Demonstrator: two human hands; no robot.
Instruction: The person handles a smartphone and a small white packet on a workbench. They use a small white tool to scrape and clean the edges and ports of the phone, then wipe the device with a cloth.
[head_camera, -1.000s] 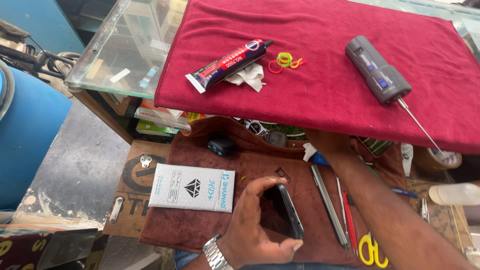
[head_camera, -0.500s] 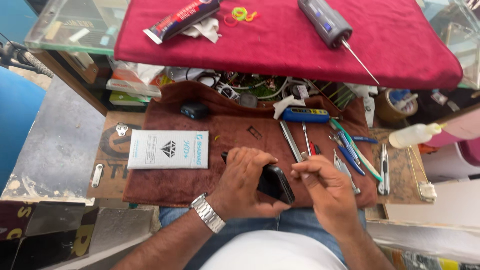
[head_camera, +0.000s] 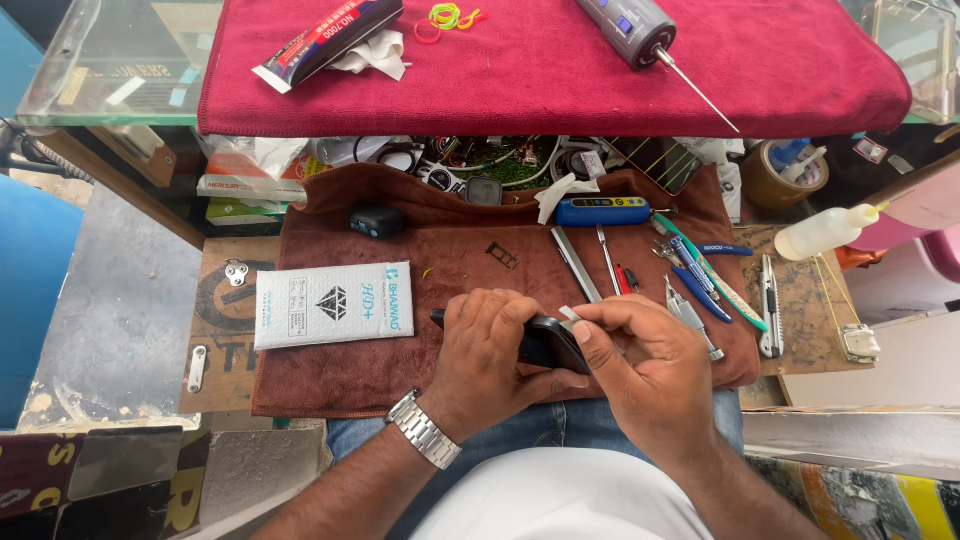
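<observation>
I'm seeing my right hand (head_camera: 650, 375) now pinching a small pale tool (head_camera: 570, 313) against the black phone (head_camera: 548, 343), which my left hand (head_camera: 490, 350) is gripping over the near brown cloth (head_camera: 330, 375); prying seems underway.

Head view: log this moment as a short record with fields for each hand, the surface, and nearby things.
left hand: the left hand grips a dark phone by its edge
right hand: the right hand pinches a small pale piece at the phone's upper edge
surface: brown cloth over a wooden board
left of hands: flat white packet lying on the cloth
right of hands: row of hand tools, including a blue-handled tool
above: red cloth with a grey powered driver
</observation>
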